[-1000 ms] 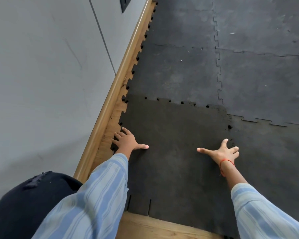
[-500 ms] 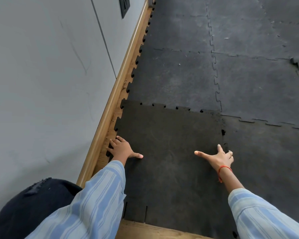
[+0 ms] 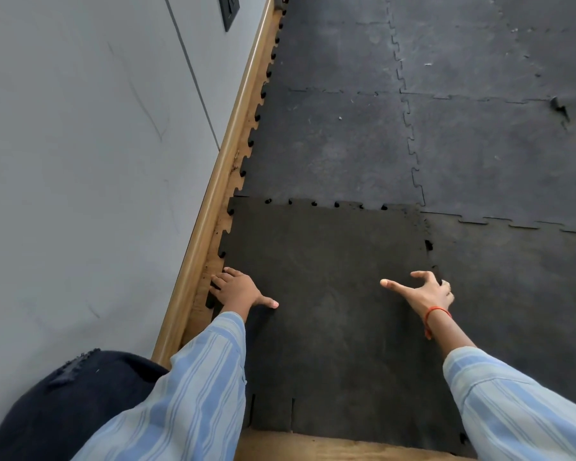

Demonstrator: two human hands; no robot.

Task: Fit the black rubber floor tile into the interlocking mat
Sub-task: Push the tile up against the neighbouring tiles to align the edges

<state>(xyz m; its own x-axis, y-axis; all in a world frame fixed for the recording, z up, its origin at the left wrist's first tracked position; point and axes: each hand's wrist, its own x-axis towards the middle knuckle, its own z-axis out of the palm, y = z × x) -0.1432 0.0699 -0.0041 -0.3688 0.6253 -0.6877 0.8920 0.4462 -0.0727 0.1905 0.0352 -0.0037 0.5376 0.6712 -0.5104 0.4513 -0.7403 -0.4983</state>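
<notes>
A black rubber floor tile (image 3: 326,294) with toothed edges lies in the near left corner of the interlocking mat (image 3: 346,138). Its far edge overlaps the neighbouring tile, and several tabs there and on its right edge show small gaps. My left hand (image 3: 238,289) grips the tile's left toothed edge, fingers curled over it and thumb flat on top. My right hand (image 3: 424,291) holds the right edge where it meets the adjoining tile, fingers hooked at the seam and thumb stretched out on the surface.
A grey wall (image 3: 80,161) with a wooden skirting board (image 3: 220,181) runs along the left, leaving a narrow strip of wood floor beside the tiles. Bare wood floor (image 3: 313,447) shows at the near edge. A dark knee (image 3: 64,404) is at the bottom left.
The tile has slid away from me, so its far tabs now reach over the neighbouring tile's edge. Both hands stay on its side edges, and my right fingers have curled more at the seam.
</notes>
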